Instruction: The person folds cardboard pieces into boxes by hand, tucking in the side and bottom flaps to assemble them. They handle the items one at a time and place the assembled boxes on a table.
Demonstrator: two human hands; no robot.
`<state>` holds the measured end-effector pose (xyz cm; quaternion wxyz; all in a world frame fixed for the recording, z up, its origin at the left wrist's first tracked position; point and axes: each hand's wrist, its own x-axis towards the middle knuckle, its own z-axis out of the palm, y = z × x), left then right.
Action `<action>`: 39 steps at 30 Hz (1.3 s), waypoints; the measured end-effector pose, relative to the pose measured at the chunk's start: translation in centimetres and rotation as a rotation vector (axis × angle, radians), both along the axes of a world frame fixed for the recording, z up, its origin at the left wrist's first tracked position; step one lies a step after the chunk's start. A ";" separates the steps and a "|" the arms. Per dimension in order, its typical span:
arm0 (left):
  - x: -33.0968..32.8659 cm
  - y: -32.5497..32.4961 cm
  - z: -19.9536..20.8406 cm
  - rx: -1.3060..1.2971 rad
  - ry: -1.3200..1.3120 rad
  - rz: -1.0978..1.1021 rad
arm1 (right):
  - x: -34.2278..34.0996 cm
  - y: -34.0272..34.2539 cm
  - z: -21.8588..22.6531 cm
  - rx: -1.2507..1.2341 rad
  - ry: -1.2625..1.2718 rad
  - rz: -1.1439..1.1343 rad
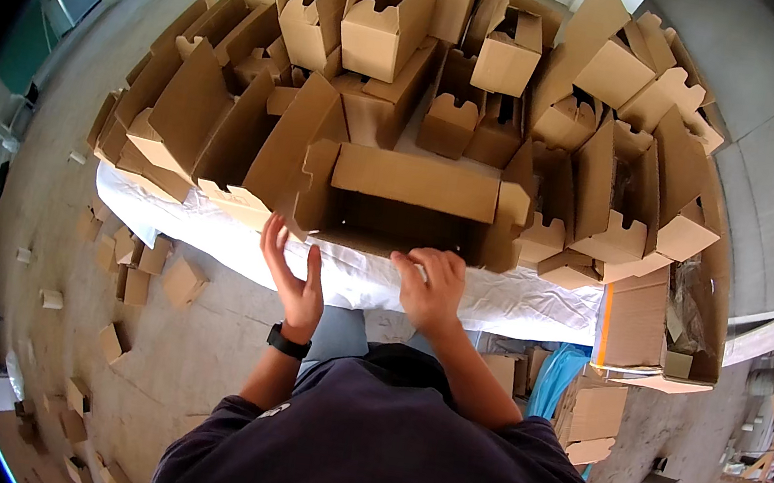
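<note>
An open cardboard box (414, 185) lies crosswise in front of me at the table's near edge, its far flap standing up and its dark inside showing. My left hand (297, 280), with a black band on the wrist, is beside the box's near left corner. Its fingers are stretched out and apart, and I cannot tell whether a fingertip touches the cardboard. At the near edge of the same box, right of its middle, my right hand (433, 287) has its fingers curled against the rim. The thumb side of that grip is partly hidden.
Many open cardboard boxes (387, 22) stand packed and stacked across the table, which has a white cloth (535, 305). A larger carton (633, 318) holding clear plastic stands at the right end. Small boxes (184, 283) lie on the floor, and blue sheeting (560, 377) hangs at right.
</note>
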<state>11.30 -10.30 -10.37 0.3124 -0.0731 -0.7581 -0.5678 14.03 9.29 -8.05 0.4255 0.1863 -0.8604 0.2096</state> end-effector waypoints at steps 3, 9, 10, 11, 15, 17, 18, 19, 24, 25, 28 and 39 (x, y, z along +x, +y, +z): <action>1.3 -0.3 1.7 -0.359 0.208 0.097 | 0.1 -0.2 0.5 -0.012 -0.019 -0.026; 0.7 2.4 4.6 -0.665 0.198 -0.148 | 0.4 0.4 2.6 -0.051 -0.109 -0.009; 0.2 2.6 4.3 -0.681 0.187 -0.161 | 0.4 0.6 2.6 -0.076 -0.141 0.002; -0.3 2.6 4.1 -0.697 0.173 -0.170 | 0.6 0.7 3.3 -0.094 -0.222 0.031; -1.2 2.3 3.8 -0.680 0.182 -0.191 | 1.2 2.9 7.6 -0.173 -0.394 0.100; -1.0 2.4 3.8 -0.662 0.217 -0.164 | 0.4 4.7 9.8 -0.124 -0.381 0.043; -1.1 2.6 3.7 -0.648 0.245 -0.149 | -0.2 5.6 10.4 -0.104 -0.384 0.029; -1.1 2.7 3.3 -0.633 0.273 -0.132 | -1.1 6.7 10.3 -0.033 -0.405 0.010; -1.0 2.7 1.3 -0.581 0.396 -0.059 | -3.1 8.7 8.1 0.204 -0.506 -0.147; -1.1 2.8 0.9 -0.577 0.410 -0.046 | -3.5 9.0 8.0 0.215 -0.490 -0.162; -1.0 2.9 0.8 -0.562 0.407 -0.042 | -4.1 9.4 7.4 0.228 -0.471 -0.165; -0.6 2.1 0.3 -0.623 0.460 -0.070 | -7.3 10.5 9.9 0.066 -0.636 -0.200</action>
